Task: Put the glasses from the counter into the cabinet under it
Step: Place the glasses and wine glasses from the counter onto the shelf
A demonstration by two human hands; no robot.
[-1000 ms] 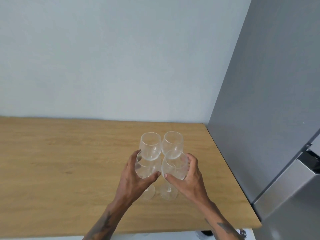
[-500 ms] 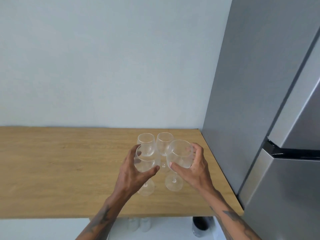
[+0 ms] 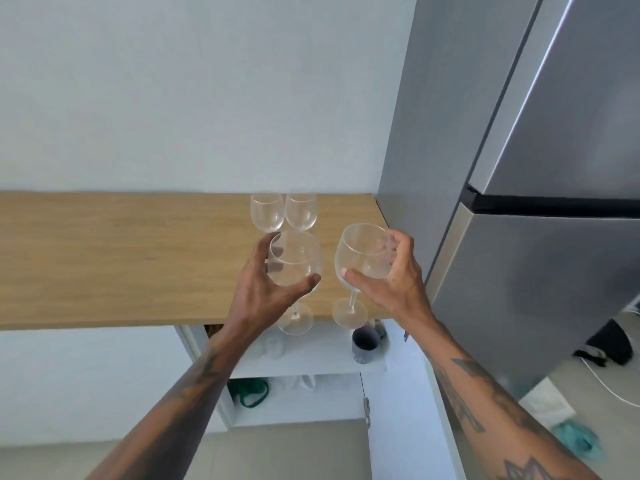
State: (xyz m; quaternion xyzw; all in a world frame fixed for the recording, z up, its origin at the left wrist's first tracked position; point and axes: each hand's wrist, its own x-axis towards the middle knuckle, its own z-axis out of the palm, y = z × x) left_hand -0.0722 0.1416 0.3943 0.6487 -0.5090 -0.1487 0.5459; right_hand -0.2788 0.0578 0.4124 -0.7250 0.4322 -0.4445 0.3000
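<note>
Both front wine glasses have come up off the wooden counter (image 3: 121,258) since a moment ago, the left hand (image 3: 266,289) wrapping one wine glass (image 3: 294,261) and the right hand (image 3: 391,271) another (image 3: 363,254) by their bowls (steadier than stems, presumably) above the open cabinet (image 3: 311,358), two glasses (image 3: 282,211) left behind.

A plain pale wall (image 3: 194,98) rose behind the wooden counter (image 3: 121,258). A tall steel fridge (image 3: 519,237) stood hard against the counter's right end. Below, white shelves (image 3: 311,367) held a dark mug (image 3: 365,342) and something green (image 3: 249,393). The floor (image 3: 277,455) was pale beige; a white cable (image 3: 602,379) lay beside the fridge.
</note>
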